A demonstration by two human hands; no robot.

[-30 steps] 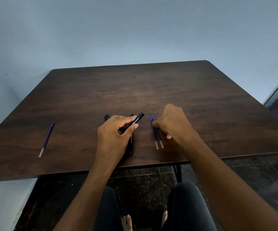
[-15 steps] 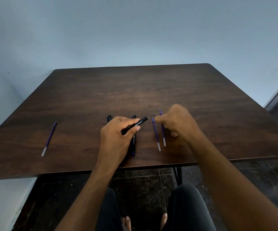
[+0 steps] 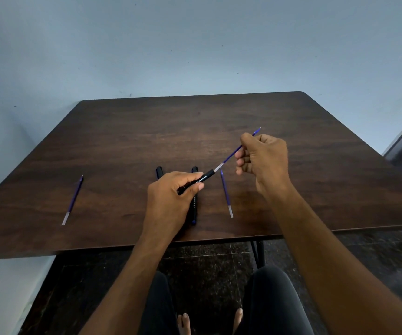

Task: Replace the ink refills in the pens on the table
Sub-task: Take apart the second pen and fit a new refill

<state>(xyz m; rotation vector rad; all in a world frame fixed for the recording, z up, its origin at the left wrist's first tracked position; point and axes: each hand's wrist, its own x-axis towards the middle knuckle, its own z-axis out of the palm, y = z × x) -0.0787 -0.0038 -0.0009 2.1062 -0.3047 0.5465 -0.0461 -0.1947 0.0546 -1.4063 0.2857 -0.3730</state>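
My left hand (image 3: 171, 201) grips a black pen barrel (image 3: 203, 179) that points up and to the right, above the table. My right hand (image 3: 264, 160) pinches a purple ink refill (image 3: 231, 155); its clear end meets the open end of the barrel. One more purple refill (image 3: 226, 193) lies on the table just right of my left hand. A third refill (image 3: 72, 200) lies far left. Two black pens (image 3: 194, 209) (image 3: 159, 170) lie on the table, partly hidden under my left hand.
The dark wooden table (image 3: 195, 131) stands against a pale blue wall. Its near edge runs just above my knees (image 3: 267, 298). A dark speckled floor and a table leg (image 3: 259, 252) show below.
My right hand has lifted one refill off the table and brought its clear end to the barrel's mouth. My left hand has raised the barrel slightly.
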